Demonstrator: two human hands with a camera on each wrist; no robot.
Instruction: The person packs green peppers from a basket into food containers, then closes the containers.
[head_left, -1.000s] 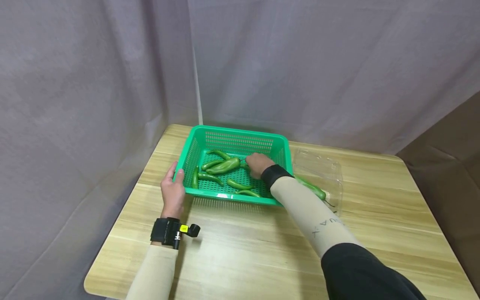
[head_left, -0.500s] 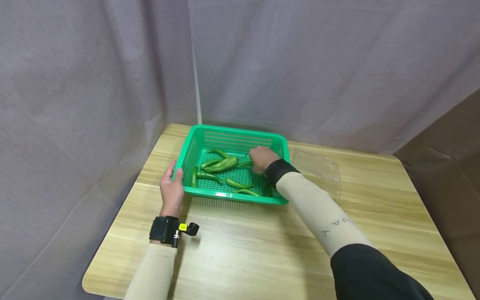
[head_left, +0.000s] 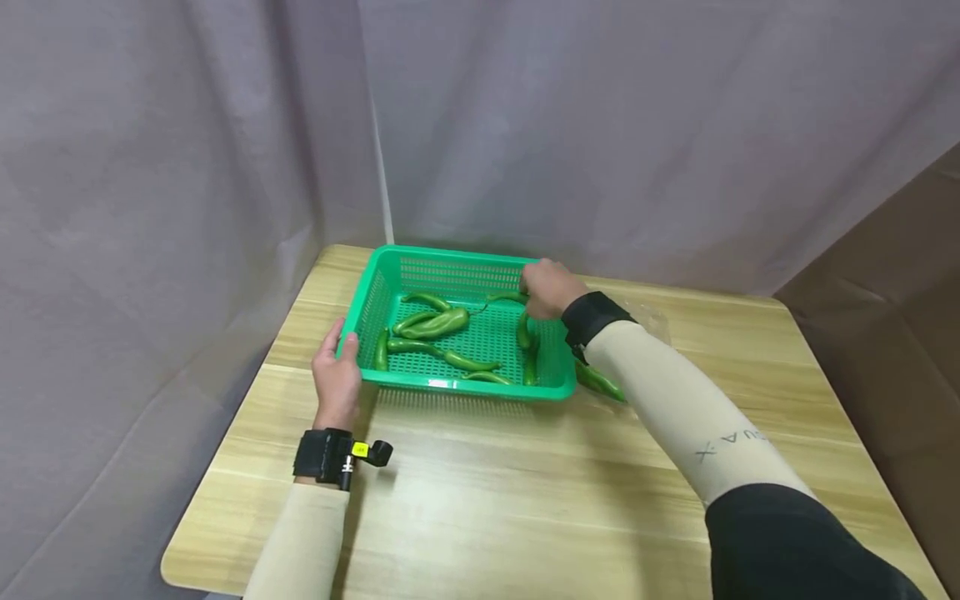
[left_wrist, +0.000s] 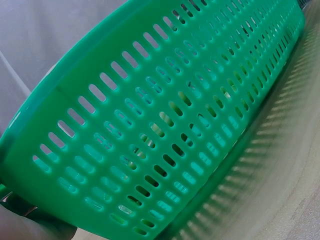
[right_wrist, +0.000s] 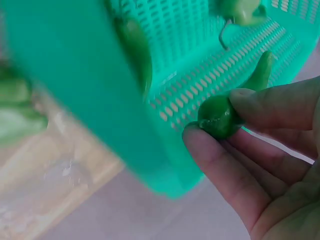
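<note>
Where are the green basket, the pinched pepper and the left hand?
Green basket [head_left: 480, 387]: head view, on the near rim.
Pinched pepper [right_wrist: 217, 116]: right wrist view, on its rounded end.
Left hand [head_left: 336, 383]: head view, on its middle.

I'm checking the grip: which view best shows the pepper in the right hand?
Right wrist: the pepper shows large between the fingers. Head shows one end beyond the hand; left wrist, nothing identifiable of it.

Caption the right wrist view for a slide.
Right hand pinching a pepper at the basket, more peppers inside.
</note>
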